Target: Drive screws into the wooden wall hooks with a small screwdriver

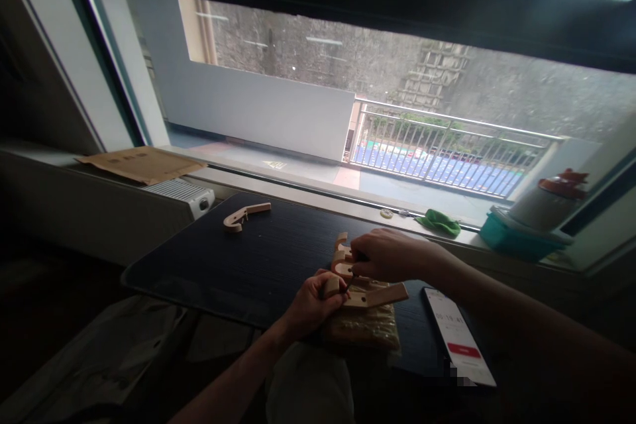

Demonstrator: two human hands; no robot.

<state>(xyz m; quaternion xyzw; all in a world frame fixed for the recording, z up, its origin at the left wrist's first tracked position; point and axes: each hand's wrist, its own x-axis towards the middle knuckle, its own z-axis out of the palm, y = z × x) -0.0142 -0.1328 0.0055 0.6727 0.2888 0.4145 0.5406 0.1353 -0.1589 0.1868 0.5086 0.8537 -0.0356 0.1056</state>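
Observation:
My left hand (pixel 311 305) is closed on the curled end of a pale wooden hook (pixel 381 297), which lies across a block wrapped in crinkled clear plastic (pixel 362 330). My right hand (pixel 392 255) reaches in from the right, its fingers pinched on a dark tool with a thin shaft (pixel 350 281). The tool slants down towards the wooden hook near my left fingertips; its handle is mostly hidden in my grip. Just beyond, more curved wooden hooks (pixel 340 258) stand partly covered by my right hand. Another wooden hook (pixel 243 215) lies apart at the table's far left, with small screws by its curl.
The dark table (pixel 209 258) stands against a window sill. A phone (pixel 460 334) showing a running timer lies right of the block. On the sill are a green cloth (pixel 440 222), a teal box (pixel 519 238), a bottle (pixel 551 202) and a brown envelope (pixel 144 164).

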